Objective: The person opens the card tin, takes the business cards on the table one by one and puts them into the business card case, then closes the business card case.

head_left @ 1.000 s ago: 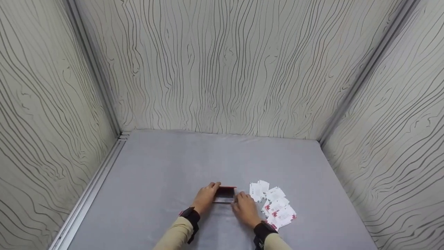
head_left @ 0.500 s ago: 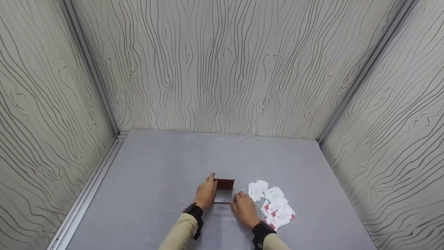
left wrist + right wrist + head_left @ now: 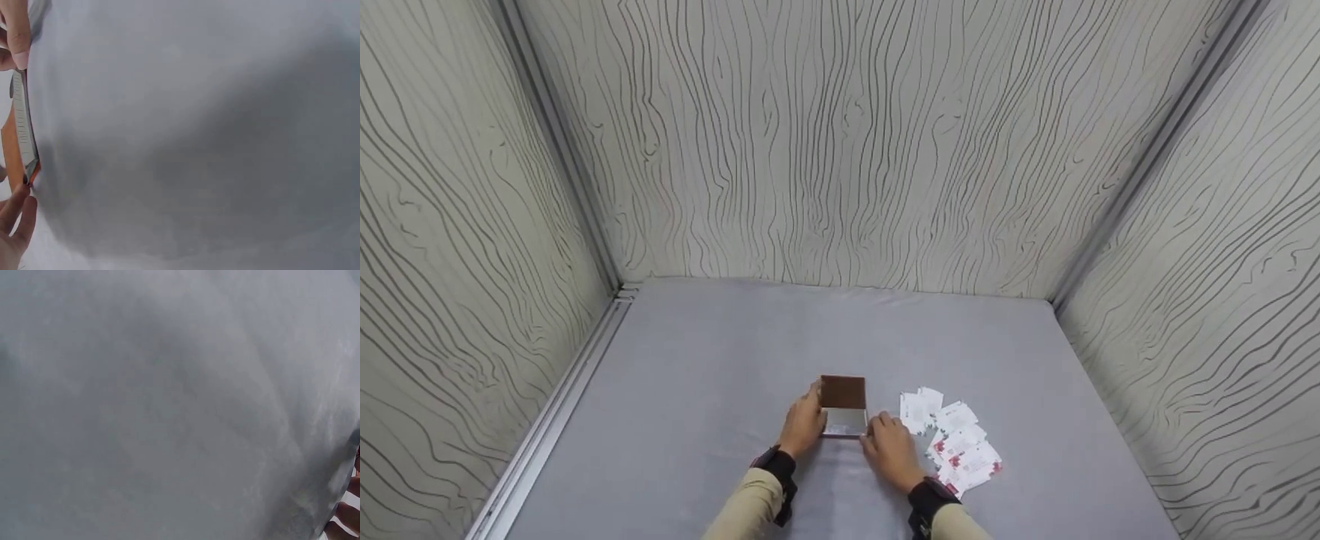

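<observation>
A small box (image 3: 844,422) with a silvery inside sits on the grey cloth, its brown lid (image 3: 843,391) swung back away from me. My left hand (image 3: 804,421) grips the box along its left side. At the front right corner, my right hand (image 3: 891,448) pinches the edge with bent fingers. In the left wrist view, fingertips hold both ends of the box's pale side (image 3: 23,118), which carries fine dark marks. The right wrist view catches only some fingers (image 3: 349,514) at its lower right edge.
Several white cards (image 3: 967,459) with red and green printed corners lie overlapping to the right of my right hand. The grey cloth (image 3: 720,352) covers the table. Wood-pattern panels (image 3: 840,150) enclose the back and sides, with a metal rail (image 3: 551,420) along the left.
The brown lid has swung up and back to lie open. My left hand has slid down from the lid's edge to the box's side. The right hand stays at its corner.
</observation>
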The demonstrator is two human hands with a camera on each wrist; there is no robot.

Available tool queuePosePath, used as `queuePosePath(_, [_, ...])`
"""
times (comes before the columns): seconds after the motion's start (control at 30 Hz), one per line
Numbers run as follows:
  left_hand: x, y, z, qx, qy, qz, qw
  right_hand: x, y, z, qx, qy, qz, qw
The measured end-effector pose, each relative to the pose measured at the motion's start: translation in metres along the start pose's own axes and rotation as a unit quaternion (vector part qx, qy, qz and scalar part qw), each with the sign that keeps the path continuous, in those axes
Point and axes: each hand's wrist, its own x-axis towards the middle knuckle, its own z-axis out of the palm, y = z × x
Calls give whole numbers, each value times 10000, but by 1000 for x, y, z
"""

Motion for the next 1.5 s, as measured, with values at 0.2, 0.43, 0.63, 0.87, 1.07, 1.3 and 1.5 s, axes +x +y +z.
queuePosePath(0.2, [-6, -3, -3, -170, -196, 311, 9992, 0, -1, 0, -125, -94, 39, 9999])
queuePosePath(0.43, [-11, -6, -5, -206, -306, 504, 9981, 0, 0, 1, -109, -129, 37, 9999])
queuePosePath(0.63, [-15, -4, -6, -244, -376, 513, 9977, -1, 1, 1, -152, 0, -16, 9999])
queuePosePath(0.87, [-19, -15, -2, -312, 179, 1075, 9936, -1, 1, 3, -111, -167, 80, 9998])
queuePosePath(1.07, [-20, -10, -5, -237, 54, 803, 9965, 2, 1, -2, -215, -309, -76, 9993])
queuePosePath(1.3, [-21, -8, -7, -150, 25, 765, 9970, 10, 6, -19, -92, -895, -556, 9944])
queuePosePath(1.5, [-21, -6, -7, -251, -7, 626, 9977, 14, 18, -35, 216, -924, -739, 9927])
